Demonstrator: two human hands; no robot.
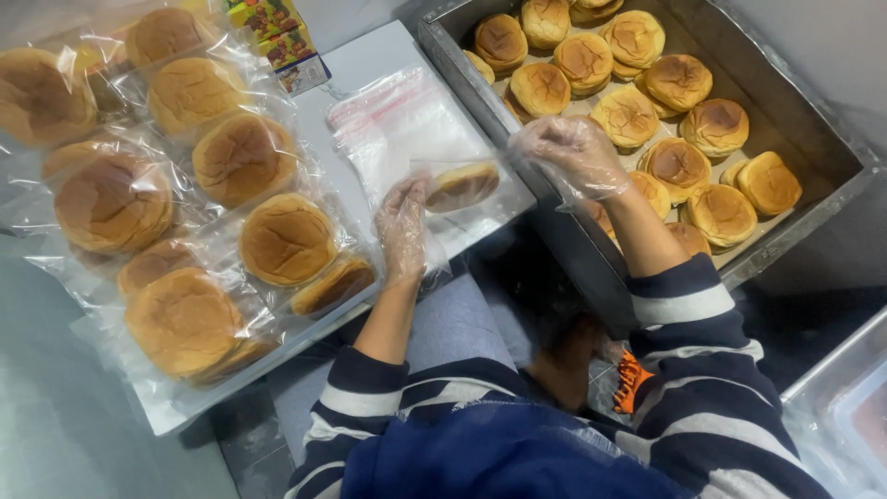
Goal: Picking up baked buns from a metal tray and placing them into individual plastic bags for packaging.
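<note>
My left hand (403, 226), in a thin clear glove, pinches the left edge of a clear plastic bag (480, 189) that has one golden bun (462, 186) inside it. My right hand (571, 155), also gloved, grips the bag's right edge over the corner of a metal tray (822, 139). The bag hangs between both hands above a stack of empty clear bags (407, 125) on a white board (370, 60).
The metal tray at right holds several loose buns (628, 115). Several bagged buns (286, 240) are piled on the board at left. A colourful packet (277, 37) lies at the top. A clear bin (845, 407) stands at bottom right.
</note>
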